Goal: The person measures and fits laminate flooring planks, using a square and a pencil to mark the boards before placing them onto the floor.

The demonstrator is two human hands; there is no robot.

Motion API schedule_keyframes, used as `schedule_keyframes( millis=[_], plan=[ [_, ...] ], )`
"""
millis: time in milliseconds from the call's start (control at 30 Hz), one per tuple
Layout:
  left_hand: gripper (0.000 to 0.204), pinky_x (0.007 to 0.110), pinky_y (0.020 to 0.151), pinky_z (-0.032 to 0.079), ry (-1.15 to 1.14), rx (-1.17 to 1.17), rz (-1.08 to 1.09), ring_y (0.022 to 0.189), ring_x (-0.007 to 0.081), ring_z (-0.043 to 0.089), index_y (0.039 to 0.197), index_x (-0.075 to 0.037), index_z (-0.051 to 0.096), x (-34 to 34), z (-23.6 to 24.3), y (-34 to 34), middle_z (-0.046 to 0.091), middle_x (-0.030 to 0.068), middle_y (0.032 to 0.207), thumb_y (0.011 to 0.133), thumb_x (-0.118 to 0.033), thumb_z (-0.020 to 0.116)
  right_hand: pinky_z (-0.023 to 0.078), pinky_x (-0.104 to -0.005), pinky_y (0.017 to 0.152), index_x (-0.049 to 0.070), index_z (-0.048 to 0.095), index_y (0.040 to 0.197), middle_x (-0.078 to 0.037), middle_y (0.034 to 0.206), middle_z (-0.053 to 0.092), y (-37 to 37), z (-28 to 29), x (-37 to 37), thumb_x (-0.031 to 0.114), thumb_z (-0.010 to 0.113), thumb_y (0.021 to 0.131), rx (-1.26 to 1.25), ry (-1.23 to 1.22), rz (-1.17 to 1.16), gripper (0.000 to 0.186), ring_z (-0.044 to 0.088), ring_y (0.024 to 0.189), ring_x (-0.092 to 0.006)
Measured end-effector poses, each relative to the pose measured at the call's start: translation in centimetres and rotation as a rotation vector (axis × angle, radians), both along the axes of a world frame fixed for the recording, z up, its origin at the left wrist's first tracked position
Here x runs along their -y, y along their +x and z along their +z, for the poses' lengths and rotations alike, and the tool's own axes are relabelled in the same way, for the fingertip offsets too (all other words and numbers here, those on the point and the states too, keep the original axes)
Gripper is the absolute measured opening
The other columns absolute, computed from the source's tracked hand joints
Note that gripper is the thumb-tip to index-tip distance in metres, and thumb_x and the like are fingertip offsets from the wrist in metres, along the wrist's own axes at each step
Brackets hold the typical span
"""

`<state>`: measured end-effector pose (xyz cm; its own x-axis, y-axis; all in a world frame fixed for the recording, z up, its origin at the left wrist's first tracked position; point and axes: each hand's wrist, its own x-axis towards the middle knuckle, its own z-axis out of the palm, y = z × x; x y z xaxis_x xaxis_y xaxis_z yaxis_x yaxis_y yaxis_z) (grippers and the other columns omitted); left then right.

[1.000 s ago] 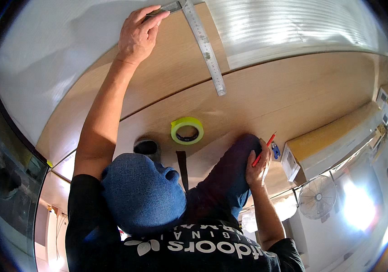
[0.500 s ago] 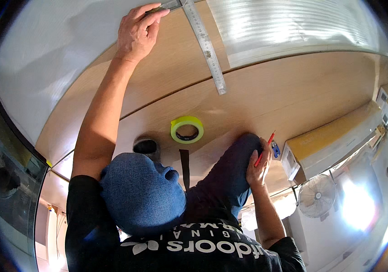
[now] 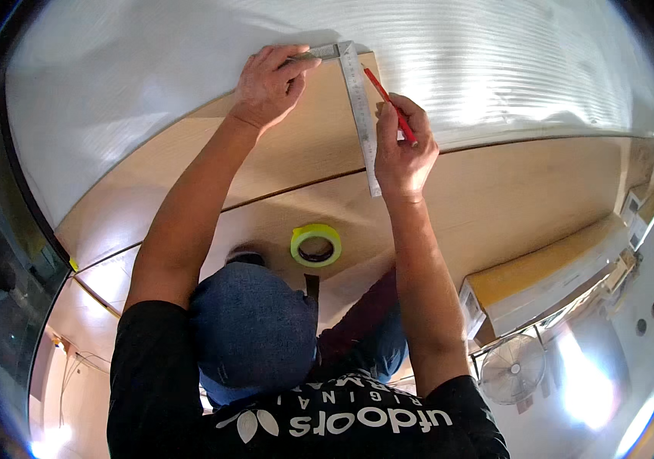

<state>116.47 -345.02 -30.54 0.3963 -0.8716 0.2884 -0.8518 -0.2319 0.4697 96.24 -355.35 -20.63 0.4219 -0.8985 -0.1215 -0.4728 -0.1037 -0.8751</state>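
Observation:
A try square (image 3: 356,103) lies across a light wood board (image 3: 289,141), its ruled steel blade pointing toward me. My left hand (image 3: 270,86) grips the square's stock at the board's far edge, fingertips close to the corner. Between the thumb and fingers of my right hand (image 3: 407,153) is a red pencil (image 3: 389,104), slanted with its tip near the far end of the blade, just right of it. Whether the tip touches the board, I cannot tell. Nearer me, a roll of yellow-green tape (image 3: 296,246) lies flat on the wood surface.
A ribbed, shiny translucent sheet (image 3: 488,92) lies beyond the board. To the right is a long cardboard box (image 3: 541,268), with a round fan (image 3: 512,369) past it. A dark glass panel (image 3: 6,268) stands at the left. My bent knee (image 3: 254,325) is close to the tape.
My right hand has risen from my knee to the square's blade, bringing the pencil along. My left hand stays on the stock. The view has shifted, showing the far end of the square.

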Motion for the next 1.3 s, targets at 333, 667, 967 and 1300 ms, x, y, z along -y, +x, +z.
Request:
schedule_keyframes(
  millis=[333,667,967,1300],
  plan=[
    [0.025,0.039,0.089,0.051,0.007,-0.014,0.006,0.102,0.0189,0.063,0.104,-0.024,0.077,0.0,0.2,-0.2,0.068,-0.0057,0.115,0.086,-0.012,0.065,0.056,-0.0342,0.073,0.003,0.069,0.111,-0.014,0.093,0.072,1.2,-0.7,0.1,0.02,0.061,0.1,-0.042,0.023,0.033,0.021,0.071,0.08,-0.0206],
    [0.028,0.038,0.09,0.051,-0.007,-0.015,-0.006,0.103,0.0182,0.061,0.107,-0.025,0.076,0.1,-0.4,-0.2,0.066,-0.0057,0.117,0.085,-0.013,0.066,0.057,-0.0374,0.073,0.004,0.068,0.11,-0.015,0.093,0.073,1.3,-0.5,0.1,0.017,0.06,0.1,-0.165,-0.065,0.1,0.018,0.072,0.082,-0.0273],
    [0.024,0.038,0.086,0.051,-0.053,0.019,-0.028,0.099,0.0185,0.061,0.106,-0.024,0.077,0.1,-0.2,0.0,0.067,-0.0077,0.118,0.088,-0.014,0.065,0.057,-0.0363,0.068,0.004,0.068,0.103,-0.015,0.085,0.072,-5.0,2.0,-2.7,0.01,0.064,0.095,-0.265,-0.08,0.105,0.011,0.072,0.074,-0.0271],
    [0.025,0.038,0.084,0.054,-0.091,-0.001,-0.021,0.093,0.0183,0.064,0.103,-0.023,0.078,0.2,-0.9,-0.1,0.068,-0.0065,0.114,0.083,-0.01,0.07,0.058,-0.0282,0.075,0.0,0.07,0.109,-0.012,0.092,0.075,-10.7,3.7,-5.3,0.011,0.062,0.098,-0.394,0.11,0.056,0.017,0.073,0.085,-0.0149]
  ],
)
